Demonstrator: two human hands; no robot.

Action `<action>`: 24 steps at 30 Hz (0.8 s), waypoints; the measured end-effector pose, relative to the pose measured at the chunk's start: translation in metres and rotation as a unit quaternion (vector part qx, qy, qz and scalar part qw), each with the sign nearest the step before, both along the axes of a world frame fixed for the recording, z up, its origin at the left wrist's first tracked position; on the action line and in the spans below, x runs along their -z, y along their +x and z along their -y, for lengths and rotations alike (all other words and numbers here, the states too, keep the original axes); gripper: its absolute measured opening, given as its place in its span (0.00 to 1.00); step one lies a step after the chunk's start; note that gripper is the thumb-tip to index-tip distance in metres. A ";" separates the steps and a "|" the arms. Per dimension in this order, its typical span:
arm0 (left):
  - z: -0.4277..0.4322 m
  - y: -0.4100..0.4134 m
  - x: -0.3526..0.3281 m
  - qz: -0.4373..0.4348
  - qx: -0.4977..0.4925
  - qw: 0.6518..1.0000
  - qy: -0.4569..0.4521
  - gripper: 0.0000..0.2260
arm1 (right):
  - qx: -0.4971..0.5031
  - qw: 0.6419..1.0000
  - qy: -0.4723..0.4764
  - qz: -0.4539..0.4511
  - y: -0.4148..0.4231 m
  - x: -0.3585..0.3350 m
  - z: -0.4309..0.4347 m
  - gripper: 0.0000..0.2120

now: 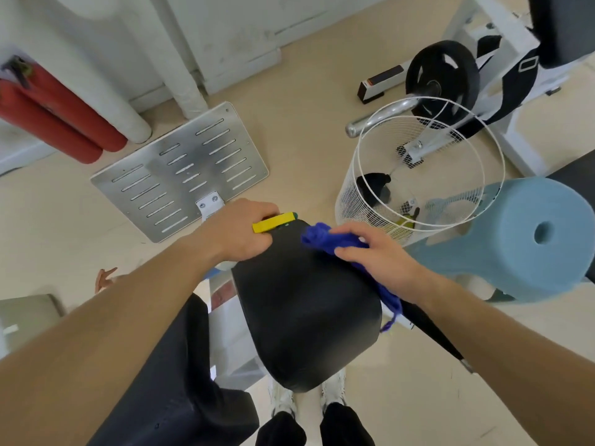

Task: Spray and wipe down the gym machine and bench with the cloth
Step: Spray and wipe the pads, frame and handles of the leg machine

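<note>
Two hands working at black padded seat (pixel 306 317): left hand (pixel 238 230) gripping yellow sprayer (pixel 273 222) at far edge, fingers curling round it; right hand (pixel 376 252) pinching bunched blue cloth (pixel 322 239) against seat's right side.

Red fire extinguishers (pixel 54 120) lie at left — a white wire basket (pixel 351 201) beside a blue stool (pixel 515 252).
</note>
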State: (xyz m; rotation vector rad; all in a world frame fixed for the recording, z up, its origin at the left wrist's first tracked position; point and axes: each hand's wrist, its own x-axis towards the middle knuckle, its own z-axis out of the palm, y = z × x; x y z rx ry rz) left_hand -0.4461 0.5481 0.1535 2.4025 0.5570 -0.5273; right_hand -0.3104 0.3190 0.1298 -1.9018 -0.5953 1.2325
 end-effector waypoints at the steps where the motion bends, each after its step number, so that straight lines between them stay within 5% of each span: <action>1: -0.003 -0.001 0.002 0.004 -0.020 1.000 -0.003 0.15 | -0.007 1.000 0.015 -0.016 0.002 -0.003 0.006 0.13; 8: -0.019 0.001 0.020 0.044 -0.105 0.993 -0.015 0.16 | -0.143 0.987 0.009 0.078 0.015 0.032 -0.071 0.11; 12: -0.017 -0.003 0.026 0.056 -0.114 0.992 -0.008 0.14 | -0.141 0.988 -0.046 0.052 0.024 0.083 -0.134 0.11; 21: -0.011 -0.008 0.039 0.058 -0.095 0.994 -0.015 0.04 | 0.072 0.970 -0.036 -0.227 0.022 0.060 -0.059 0.11; 24: -0.006 -0.001 0.032 0.065 -0.092 0.993 -0.020 0.04 | 0.149 0.956 -0.035 -0.249 0.011 0.041 -0.023 0.11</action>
